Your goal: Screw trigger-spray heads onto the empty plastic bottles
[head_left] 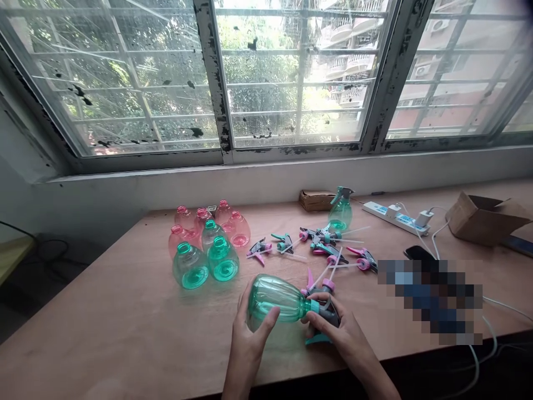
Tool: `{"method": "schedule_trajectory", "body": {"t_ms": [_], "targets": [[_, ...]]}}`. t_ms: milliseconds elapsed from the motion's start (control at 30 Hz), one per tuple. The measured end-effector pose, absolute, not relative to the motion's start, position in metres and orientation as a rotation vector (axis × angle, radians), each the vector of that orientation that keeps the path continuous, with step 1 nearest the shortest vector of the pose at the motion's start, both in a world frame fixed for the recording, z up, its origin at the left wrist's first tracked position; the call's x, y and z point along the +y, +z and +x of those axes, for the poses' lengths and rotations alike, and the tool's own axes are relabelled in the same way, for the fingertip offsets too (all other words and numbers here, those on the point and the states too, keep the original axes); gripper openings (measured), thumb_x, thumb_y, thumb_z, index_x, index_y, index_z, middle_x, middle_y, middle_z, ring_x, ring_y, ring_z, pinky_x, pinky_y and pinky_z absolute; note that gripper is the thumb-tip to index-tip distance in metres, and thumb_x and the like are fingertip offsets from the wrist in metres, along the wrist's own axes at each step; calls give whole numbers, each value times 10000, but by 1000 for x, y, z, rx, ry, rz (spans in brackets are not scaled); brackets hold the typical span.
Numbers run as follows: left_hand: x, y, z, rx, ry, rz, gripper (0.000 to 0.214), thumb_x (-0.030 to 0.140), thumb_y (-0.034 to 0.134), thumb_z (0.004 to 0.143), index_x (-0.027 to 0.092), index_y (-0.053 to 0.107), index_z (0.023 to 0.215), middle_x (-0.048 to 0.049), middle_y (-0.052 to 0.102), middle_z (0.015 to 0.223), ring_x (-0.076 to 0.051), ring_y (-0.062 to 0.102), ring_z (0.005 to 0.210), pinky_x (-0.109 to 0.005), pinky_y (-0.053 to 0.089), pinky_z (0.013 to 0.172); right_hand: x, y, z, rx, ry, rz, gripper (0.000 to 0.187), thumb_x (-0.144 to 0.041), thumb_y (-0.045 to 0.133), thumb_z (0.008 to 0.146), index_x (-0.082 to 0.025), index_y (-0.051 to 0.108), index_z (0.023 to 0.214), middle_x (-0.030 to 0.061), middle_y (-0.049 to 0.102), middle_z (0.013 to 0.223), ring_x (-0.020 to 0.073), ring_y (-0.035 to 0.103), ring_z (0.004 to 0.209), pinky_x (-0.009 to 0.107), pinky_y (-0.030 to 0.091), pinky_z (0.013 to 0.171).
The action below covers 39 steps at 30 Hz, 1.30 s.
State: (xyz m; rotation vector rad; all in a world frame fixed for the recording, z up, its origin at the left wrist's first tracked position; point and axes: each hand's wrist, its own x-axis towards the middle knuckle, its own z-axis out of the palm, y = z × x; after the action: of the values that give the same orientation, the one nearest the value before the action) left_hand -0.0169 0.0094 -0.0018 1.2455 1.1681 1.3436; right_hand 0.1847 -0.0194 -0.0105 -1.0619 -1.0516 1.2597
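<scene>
A clear green spray bottle (277, 298) lies sideways in the air above the near part of the table, its neck to the right. My left hand (255, 328) wraps round its base end. At the neck, my right hand (333, 322) closes on the grey and teal trigger sprayer (320, 309), which sits on the bottle's mouth; whether it is fully screwed on I cannot tell. Just beyond my hands lie several loose trigger sprayers (328, 250), pink, teal and grey, with thin tubes. Open green bottles (190, 269) and pink bottles (238, 229) stand grouped on the left.
A green bottle with a sprayer fitted (340, 211) stands at the back beside a flat brown box (318, 200). To the right are a white power strip (395, 218) with cables, an open cardboard box (483, 219), a dark phone (420, 254) and a blurred patch.
</scene>
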Motion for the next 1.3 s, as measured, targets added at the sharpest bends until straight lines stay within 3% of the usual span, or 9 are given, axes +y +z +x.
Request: {"method": "schedule_trajectory", "body": {"t_ms": [267,400,567,767,933,1100,1300], "targets": [[12,-11,-16,1136,1360,1326,734,363,804,786,262,477,1435,-107,548,1489,-317,478,1411,-445,324,1210,-18,-10,186,-1047,1235,-1085,416,-487,785,840,-183,608,1063,11,736,688,199,698,622,339,552,688],[7,-6,-14,1153,1308,1328,684,408,741,853,278,417,1441,-99,494,1517,-307,440,1430,-463,298,1217,-19,-11,187,-1052,1250,-1084,413,-482,787,840,-185,602,1061,11,734,718,196,700,619,335,550,676],[9,-6,-14,1160,1337,1227,638,458,735,849,250,440,1376,-122,529,1458,-324,500,1365,-491,374,1159,-20,-11,188,-1059,1278,-1083,419,-481,785,840,-189,594,1071,17,737,761,200,706,618,346,560,665],[14,-14,-15,1110,1363,1168,735,416,806,785,265,460,1416,-101,514,1518,-314,457,1422,-460,372,1183,-18,-11,187,-1052,1250,-1094,400,-483,769,856,-187,588,1056,9,736,741,193,704,616,344,565,668],[13,-13,-16,1079,1313,1230,736,373,784,808,261,449,1455,-98,496,1547,-298,431,1448,-457,317,1221,-18,-11,185,-1033,1246,-1095,392,-483,765,861,-184,585,1040,2,728,723,185,700,609,339,573,665],[11,-8,-13,1111,1282,1288,717,313,744,824,290,412,1460,-90,489,1547,-294,477,1410,-465,348,1196,-17,-11,185,-1030,1235,-1089,405,-493,762,860,-184,579,1047,19,739,767,192,704,610,351,586,656],[6,-9,-10,1159,1261,1323,753,432,733,857,288,348,1488,-114,451,1557,-313,416,1449,-485,324,1202,-17,-12,187,-1042,1233,-1092,407,-489,761,862,-183,576,1056,26,745,779,194,708,623,354,588,670]]}}
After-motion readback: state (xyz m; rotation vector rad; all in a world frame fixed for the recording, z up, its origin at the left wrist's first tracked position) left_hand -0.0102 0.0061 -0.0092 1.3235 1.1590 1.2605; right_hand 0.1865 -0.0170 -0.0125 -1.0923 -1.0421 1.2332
